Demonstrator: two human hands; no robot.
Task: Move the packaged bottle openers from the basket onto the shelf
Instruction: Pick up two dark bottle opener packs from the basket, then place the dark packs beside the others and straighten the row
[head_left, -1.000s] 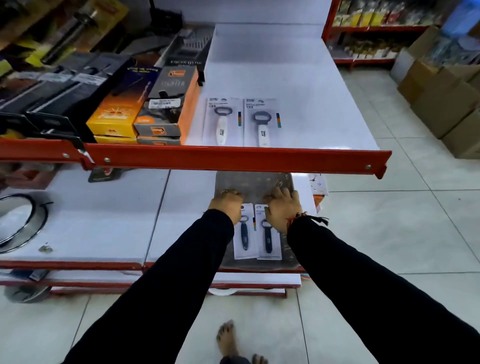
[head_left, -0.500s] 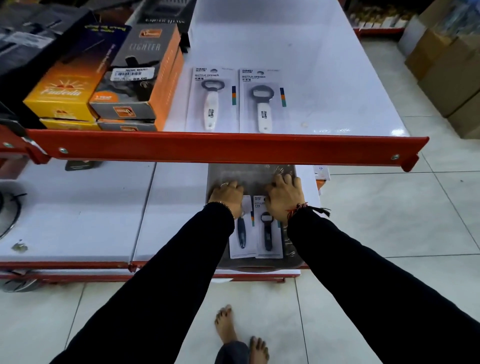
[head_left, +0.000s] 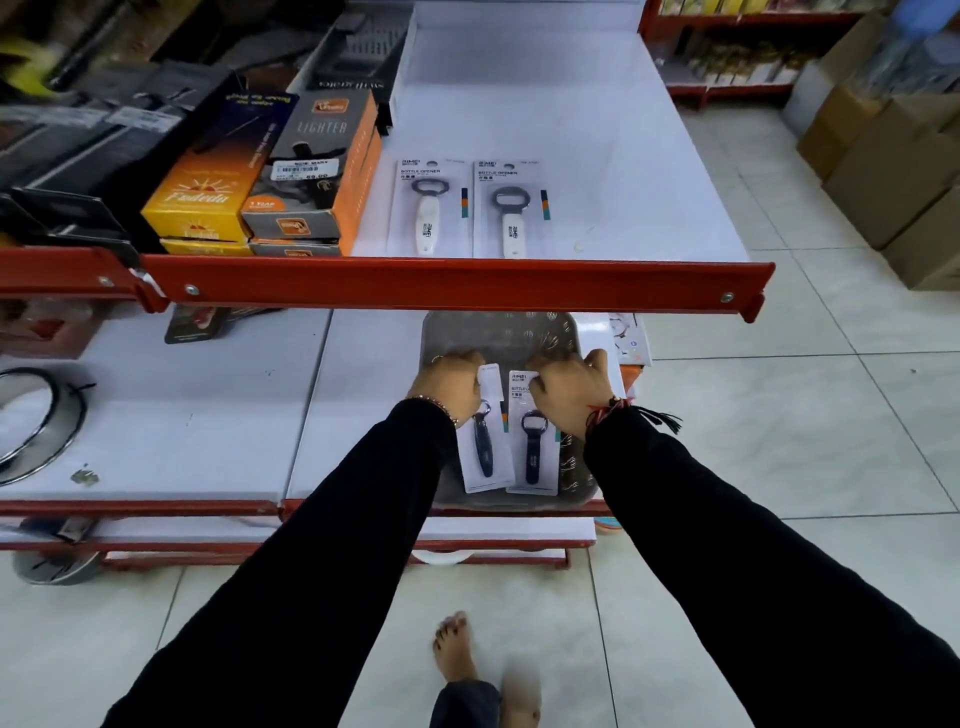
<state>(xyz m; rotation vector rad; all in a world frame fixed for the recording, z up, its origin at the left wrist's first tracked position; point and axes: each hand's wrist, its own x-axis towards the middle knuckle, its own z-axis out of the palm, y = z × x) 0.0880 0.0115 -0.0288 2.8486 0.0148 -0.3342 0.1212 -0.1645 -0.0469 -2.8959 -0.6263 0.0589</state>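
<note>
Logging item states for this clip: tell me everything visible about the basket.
The basket is grey, translucent-looking plastic with patterned perforations and rounded corners. It sits on the lower white shelf, its far end hidden under the upper shelf's red rail. Two dark-handled packaged openers lie over it, gripped by the left hand and right hand.

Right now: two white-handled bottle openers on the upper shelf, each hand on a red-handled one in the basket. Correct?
Not quite. The head view shows the two packs in the basket have dark handles, not red: left hand on one dark-handled opener, right hand on the other. The two white-handled openers do lie on the upper shelf.
</note>
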